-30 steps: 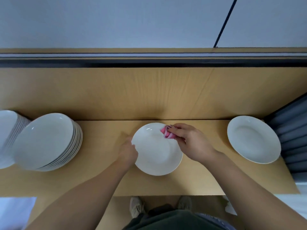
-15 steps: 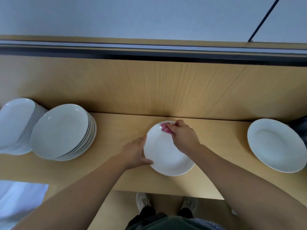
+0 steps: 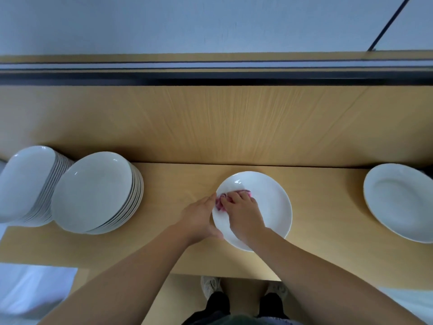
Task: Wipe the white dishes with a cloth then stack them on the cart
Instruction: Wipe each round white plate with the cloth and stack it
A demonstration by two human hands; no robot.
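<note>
Head view: left hand (image 3: 199, 216) grips plate (image 3: 273, 200) at its rim, right hand (image 3: 244, 213) clutches cloth (image 3: 219, 204) inside

Wooden top (image 3: 180, 184) bare between plate stack (image 3: 93, 191) and centre dish (image 3: 271, 198), again toward lone plate (image 3: 398, 202), back panel (image 3: 210, 125) behind

Two plate stacks (image 3: 25, 184) (image 3: 93, 191), two single plates (image 3: 271, 202) (image 3: 403, 202), one pink cloth (image 3: 219, 204)

It looked like a dining-service area: 2 tall stacks (image 3: 93, 193) of identical white plates stood on a wooden counter (image 3: 178, 181).
</note>
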